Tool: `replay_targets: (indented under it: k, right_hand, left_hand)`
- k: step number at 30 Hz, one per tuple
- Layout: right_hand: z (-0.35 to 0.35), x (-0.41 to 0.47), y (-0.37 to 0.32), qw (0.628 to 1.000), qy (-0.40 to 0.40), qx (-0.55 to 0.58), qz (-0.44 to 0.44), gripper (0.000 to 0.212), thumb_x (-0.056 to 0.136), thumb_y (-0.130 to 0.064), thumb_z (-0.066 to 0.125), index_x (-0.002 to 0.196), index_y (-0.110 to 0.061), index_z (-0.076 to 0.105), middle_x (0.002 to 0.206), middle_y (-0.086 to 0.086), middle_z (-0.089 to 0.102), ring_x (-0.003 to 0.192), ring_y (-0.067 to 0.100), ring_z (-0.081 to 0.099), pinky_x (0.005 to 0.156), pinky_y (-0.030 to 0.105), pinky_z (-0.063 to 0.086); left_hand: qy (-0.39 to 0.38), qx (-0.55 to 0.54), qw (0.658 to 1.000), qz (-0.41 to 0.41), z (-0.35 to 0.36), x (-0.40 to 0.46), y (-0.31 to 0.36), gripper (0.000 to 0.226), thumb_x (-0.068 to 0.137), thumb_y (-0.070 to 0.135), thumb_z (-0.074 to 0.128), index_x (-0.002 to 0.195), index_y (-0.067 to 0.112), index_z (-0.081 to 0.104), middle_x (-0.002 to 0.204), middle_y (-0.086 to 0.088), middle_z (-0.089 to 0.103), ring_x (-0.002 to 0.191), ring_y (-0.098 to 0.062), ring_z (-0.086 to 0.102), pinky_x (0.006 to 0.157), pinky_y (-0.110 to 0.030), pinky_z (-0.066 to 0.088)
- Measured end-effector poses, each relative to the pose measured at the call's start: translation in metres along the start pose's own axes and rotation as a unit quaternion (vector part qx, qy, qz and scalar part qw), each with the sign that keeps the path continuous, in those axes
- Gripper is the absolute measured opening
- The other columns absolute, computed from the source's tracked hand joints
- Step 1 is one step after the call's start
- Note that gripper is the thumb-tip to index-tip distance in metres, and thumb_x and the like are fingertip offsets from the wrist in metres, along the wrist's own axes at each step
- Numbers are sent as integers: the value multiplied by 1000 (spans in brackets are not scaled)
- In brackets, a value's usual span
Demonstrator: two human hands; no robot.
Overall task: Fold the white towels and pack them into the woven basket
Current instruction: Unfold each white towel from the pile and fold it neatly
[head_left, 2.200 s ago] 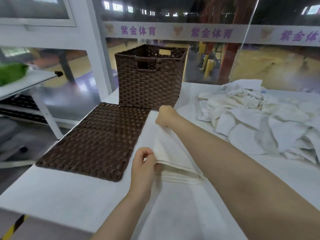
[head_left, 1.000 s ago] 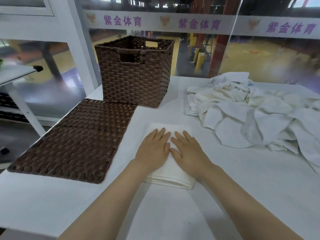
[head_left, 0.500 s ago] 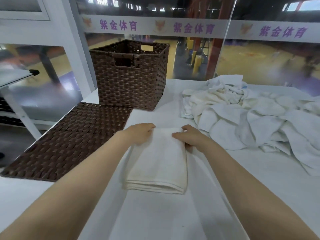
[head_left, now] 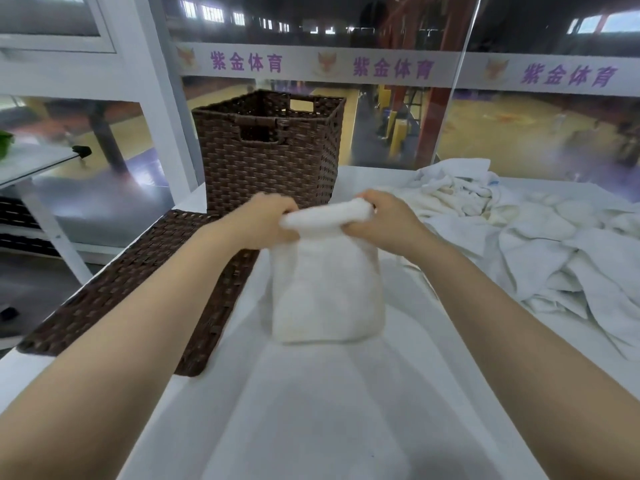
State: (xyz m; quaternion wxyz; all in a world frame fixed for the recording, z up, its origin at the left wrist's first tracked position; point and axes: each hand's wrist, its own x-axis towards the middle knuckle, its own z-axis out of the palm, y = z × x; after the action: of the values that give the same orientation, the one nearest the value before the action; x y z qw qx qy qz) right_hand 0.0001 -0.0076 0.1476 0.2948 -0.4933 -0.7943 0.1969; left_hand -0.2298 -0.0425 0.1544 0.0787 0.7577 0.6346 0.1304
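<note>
Folded white towel lifted off white table, hanging in front of woven basket. Left hand and right hand each pinch one top corner, fingers curled round thick fold. Looks soft, light, floppy, so layers likely splay; best grip stays at both top corners, through all layers. Unfolded towel pile at right, basket lid flat at left.

Half a second ago the folded white terry towel lay flat on the bench; now both hands, left and right, grip its far edge and have lifted it, hanging, at frame centre.
</note>
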Motion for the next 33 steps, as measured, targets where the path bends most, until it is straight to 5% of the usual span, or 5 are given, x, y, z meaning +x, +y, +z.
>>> replay_targets:
  k: [9,15,21,27,33]
  right_hand:
    - [72,-82,31,953,90,-137,-256,47,66,-4,59,110,-15,47,110,14,51,97,33,50,77,44,48]
    - [110,-142,52,974,-70,-43,-210,58,61,14,37,107,-20,42,147,1,37,140,19,27,79,10,38]
    - [96,-155,43,969,-173,83,-153,30,87,-22,57,112,-31,45,154,-24,22,146,-2,9,106,16,28]
    - [96,-141,24,968,-150,166,-111,5,92,-29,62,92,-24,59,115,-20,61,118,5,47,96,22,40]
    - [109,-121,9,984,-133,14,-120,51,93,-51,51,140,-32,43,156,-13,26,145,7,15,118,27,15]
  left_hand:
    - [238,159,945,162,72,-77,-22,31,70,-4,56,90,16,44,82,-8,48,71,-27,43,61,-38,34]
    - [192,45,968,153,143,-138,-37,38,69,-1,57,100,19,46,112,-3,49,92,-26,53,79,-36,39]
    - [-7,-28,985,167,110,-153,-44,54,83,33,59,136,27,46,143,12,41,127,-7,42,107,-26,31]
    - [84,-60,994,36,91,-129,-28,32,93,48,38,80,26,58,73,7,59,78,-9,53,72,-42,48]
    - [35,-45,998,-29,120,-96,-19,71,86,57,20,143,20,43,152,-6,36,143,-26,27,119,-37,17]
